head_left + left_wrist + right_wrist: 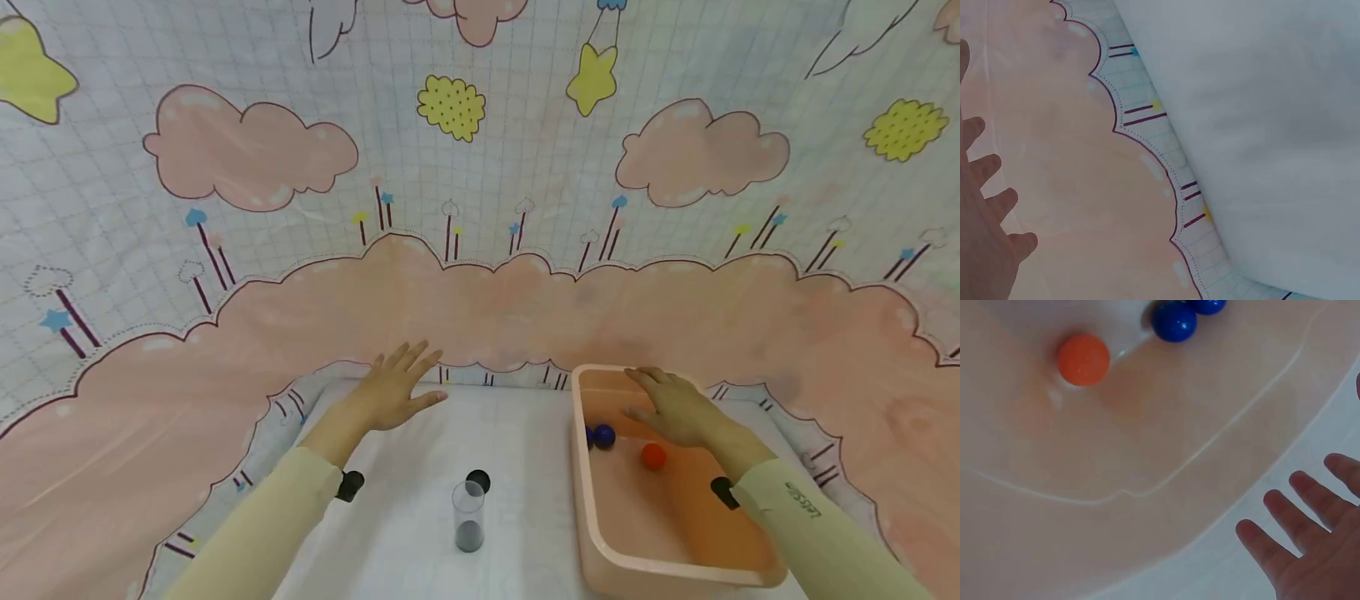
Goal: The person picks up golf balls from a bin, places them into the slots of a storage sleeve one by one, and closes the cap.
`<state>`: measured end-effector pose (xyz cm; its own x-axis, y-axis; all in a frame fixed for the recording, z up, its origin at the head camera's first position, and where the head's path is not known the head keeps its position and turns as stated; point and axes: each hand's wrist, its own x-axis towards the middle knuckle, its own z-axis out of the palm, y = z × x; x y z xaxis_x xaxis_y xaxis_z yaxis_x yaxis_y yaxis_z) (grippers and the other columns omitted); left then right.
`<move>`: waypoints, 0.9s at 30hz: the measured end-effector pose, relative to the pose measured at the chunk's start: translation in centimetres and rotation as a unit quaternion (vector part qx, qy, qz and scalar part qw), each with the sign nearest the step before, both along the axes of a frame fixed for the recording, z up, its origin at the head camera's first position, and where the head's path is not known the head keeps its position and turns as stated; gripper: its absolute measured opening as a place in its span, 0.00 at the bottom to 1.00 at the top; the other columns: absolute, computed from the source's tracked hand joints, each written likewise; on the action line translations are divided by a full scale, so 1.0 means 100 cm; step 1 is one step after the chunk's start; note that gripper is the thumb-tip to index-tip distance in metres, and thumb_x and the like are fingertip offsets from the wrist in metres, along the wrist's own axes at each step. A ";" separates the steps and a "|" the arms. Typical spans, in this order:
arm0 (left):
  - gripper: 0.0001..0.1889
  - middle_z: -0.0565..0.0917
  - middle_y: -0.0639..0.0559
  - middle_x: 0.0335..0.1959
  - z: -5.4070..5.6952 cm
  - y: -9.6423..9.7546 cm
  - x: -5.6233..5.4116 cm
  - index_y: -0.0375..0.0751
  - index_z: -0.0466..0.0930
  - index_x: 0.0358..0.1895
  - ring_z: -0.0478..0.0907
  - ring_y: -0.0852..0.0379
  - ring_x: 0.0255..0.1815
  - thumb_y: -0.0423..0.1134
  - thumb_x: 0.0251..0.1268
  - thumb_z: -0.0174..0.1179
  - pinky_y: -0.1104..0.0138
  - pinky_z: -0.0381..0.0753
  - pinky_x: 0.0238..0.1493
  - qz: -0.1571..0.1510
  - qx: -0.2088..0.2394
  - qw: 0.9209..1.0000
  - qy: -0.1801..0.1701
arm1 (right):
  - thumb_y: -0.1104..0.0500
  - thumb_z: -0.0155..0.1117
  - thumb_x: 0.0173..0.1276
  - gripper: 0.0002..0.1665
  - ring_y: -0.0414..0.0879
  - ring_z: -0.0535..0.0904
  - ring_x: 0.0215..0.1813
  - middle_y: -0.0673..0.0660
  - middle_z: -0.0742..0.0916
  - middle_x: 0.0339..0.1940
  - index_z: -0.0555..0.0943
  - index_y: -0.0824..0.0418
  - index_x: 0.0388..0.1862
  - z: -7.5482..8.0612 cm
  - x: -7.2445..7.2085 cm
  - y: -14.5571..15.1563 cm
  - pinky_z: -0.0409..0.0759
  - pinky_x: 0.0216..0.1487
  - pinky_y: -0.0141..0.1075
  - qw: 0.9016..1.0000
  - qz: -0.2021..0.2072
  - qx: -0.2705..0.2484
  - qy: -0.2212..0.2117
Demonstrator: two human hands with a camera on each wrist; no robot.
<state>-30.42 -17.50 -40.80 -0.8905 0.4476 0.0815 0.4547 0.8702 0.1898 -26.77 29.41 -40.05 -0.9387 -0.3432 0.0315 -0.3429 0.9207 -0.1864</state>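
Left hand (386, 400) is hovering over the far left part of the white table (405, 492), holding nothing; its fingers are spreading apart, thumb pointing off to the side. Left wrist view is showing the same: fingertips are standing separate, table surface well to the side. Right hand (675, 408) is hanging over the far end of the orange bin (630, 508), also gripping nothing; right wrist view is showing its fingers fanning apart, beside the bin wall. Can't tell whether any fingertip is touching the rim. Bin is standing on the right side of the table. Inside it, the red-orange ball (654, 456) is lying on the floor below the right hand; two blue balls (604, 437) are sitting side by side near the left wall, one partly hiding behind the rim in the head view. The clear cylinder (468, 518) is standing upright on the table, left of the bin, showing a grey base. A black disc (480, 480) is lying just behind its top edge as seen from the head; can't tell whether they're touching. Both arms are wearing pale sleeves (262, 533), with a dark unit (350, 486) sitting at each wrist. Cloud-print cloth (480, 308) is filling the background.
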 end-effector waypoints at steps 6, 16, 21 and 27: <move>0.42 0.50 0.45 0.87 -0.014 0.001 0.005 0.56 0.51 0.84 0.44 0.34 0.86 0.69 0.74 0.51 0.28 0.45 0.77 -0.011 0.009 1.000 0.002 | 0.38 0.62 0.76 0.46 0.78 0.63 0.75 0.74 0.68 0.78 0.64 0.64 0.80 -0.001 -0.001 0.000 0.64 0.72 0.71 1.000 0.002 0.004 0.000; 0.42 0.54 0.42 0.85 -0.037 -0.002 0.021 0.55 0.54 0.84 0.50 0.31 0.84 0.68 0.74 0.54 0.29 0.46 0.77 -0.025 0.044 0.999 -0.002 | 0.45 0.63 0.76 0.41 0.79 0.64 0.74 0.77 0.69 0.75 0.65 0.68 0.78 -0.011 -0.004 0.005 0.66 0.71 0.70 1.000 0.011 -0.017 -0.022; 0.42 0.58 0.42 0.84 -0.051 -0.002 0.031 0.54 0.56 0.83 0.55 0.34 0.83 0.68 0.73 0.55 0.28 0.50 0.76 -0.029 0.056 0.998 -0.017 | 0.46 0.67 0.74 0.43 0.79 0.65 0.74 0.78 0.69 0.76 0.65 0.68 0.78 -0.021 -0.005 0.010 0.67 0.71 0.69 0.999 0.003 -0.012 -0.039; 0.42 0.60 0.42 0.83 -0.069 0.000 0.044 0.52 0.58 0.82 0.57 0.33 0.82 0.67 0.73 0.55 0.30 0.51 0.77 -0.035 0.093 0.994 -0.046 | 0.46 0.68 0.72 0.45 0.77 0.69 0.72 0.79 0.69 0.75 0.66 0.69 0.77 -0.032 -0.007 0.012 0.69 0.70 0.68 0.998 -0.008 0.003 -0.056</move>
